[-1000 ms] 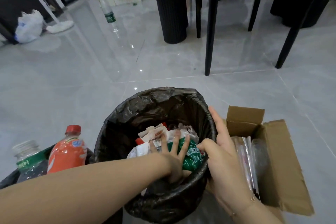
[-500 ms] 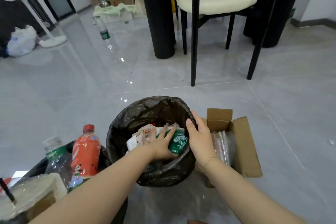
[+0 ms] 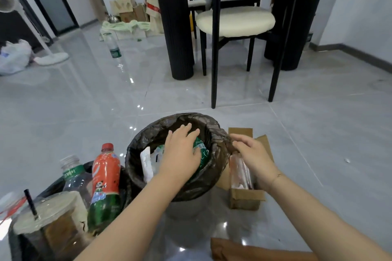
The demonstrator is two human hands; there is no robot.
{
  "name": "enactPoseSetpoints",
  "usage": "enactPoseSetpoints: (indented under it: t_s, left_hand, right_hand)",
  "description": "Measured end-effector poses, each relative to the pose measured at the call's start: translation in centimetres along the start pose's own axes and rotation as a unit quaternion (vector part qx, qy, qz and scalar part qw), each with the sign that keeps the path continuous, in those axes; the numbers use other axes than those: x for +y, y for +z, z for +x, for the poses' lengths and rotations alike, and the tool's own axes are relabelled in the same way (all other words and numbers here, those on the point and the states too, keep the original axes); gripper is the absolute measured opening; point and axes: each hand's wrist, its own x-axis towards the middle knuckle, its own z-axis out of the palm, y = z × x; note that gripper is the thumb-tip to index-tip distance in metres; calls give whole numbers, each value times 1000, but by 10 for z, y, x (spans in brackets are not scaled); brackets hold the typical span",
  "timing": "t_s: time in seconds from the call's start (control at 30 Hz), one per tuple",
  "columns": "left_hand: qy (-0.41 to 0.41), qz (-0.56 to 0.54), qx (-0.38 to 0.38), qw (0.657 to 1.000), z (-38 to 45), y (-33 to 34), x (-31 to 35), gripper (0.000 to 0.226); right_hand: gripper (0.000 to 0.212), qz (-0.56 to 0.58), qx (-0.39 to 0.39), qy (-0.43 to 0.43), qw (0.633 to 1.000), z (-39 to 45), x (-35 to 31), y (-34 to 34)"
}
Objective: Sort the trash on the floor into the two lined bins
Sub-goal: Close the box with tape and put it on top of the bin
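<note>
Left hand (image 3: 182, 152) pressed flat, fingers straight, on the wrappers (image 3: 200, 151) inside the bin (image 3: 161, 131); right hand (image 3: 250, 154) pinched the liner (image 3: 222, 140) at the rim. Push too hard and that thin liner probably tore or slipped off.

Glossy grey tiled floor (image 3: 318, 133), cream-cushioned black chair (image 3: 235, 20), fluted black table legs (image 3: 172, 23), white walls (image 3: 364, 2), stacked cardboard boxes (image 3: 127, 6) beyond

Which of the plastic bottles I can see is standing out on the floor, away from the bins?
The clear bottle with the green label, alone far back on the tiles. The orange bottle and the uncapped clear one sit in the left bin.
</note>
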Motion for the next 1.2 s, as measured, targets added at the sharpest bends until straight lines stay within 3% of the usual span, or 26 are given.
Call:
enactPoseSetpoints:
  t_s: [0.07, 0.13, 0.27, 0.37, 0.53, 0.6, 0.77, 0.93, 1.07, 1.13, 1.2]
  left_hand:
    - [28, -85, 45, 995, -8, 1, 18, 47]
    - [58, -147, 41, 987, -17, 8, 39, 40]
    - [50, -218, -69, 972, -32, 46, 75, 38]
    - [21, -265, -108, 958, -47, 83, 91, 33]
    - [-22, -321, -50, 946, -69, 128, 81, 25]
    - [-26, -330, -42, 943, -65, 134, 76, 23]
    - [45, -299, -66, 951, -62, 141, 67, 31]
    - [131, -78, -217, 964, -71, 139, 70, 67]
    - [155, -58, -170, 972, -81, 149, 97, 21]
    - [160, -63, -140, 975, -83, 157, 113, 21]
    - [149, -79, -127, 977, -85, 167, 123, 24]
  right_hand:
    - [27, 11, 29, 6, 999, -7, 11, -16]
    - [27, 18, 64, 18, 998, -12, 26, -30]
    - [26, 41, 117, 66, 990, -18, 62, -57]
    - [26, 9, 118, 98, 988, -19, 89, -74]
    - [42, -86, 102, 160, 978, -2, 124, -75]
    - [40, -102, 76, 179, 976, 5, 132, -70]
    - [28, -79, 82, 165, 980, 16, 140, -68]
    - [24, -102, 80, 159, 979, -3, 140, -111]
    - [21, -119, 17, 150, 981, -27, 134, -148]
    - [25, -154, 25, 130, 979, -41, 137, -160]
    - [32, -127, 87, 118, 981, -55, 146, -166]
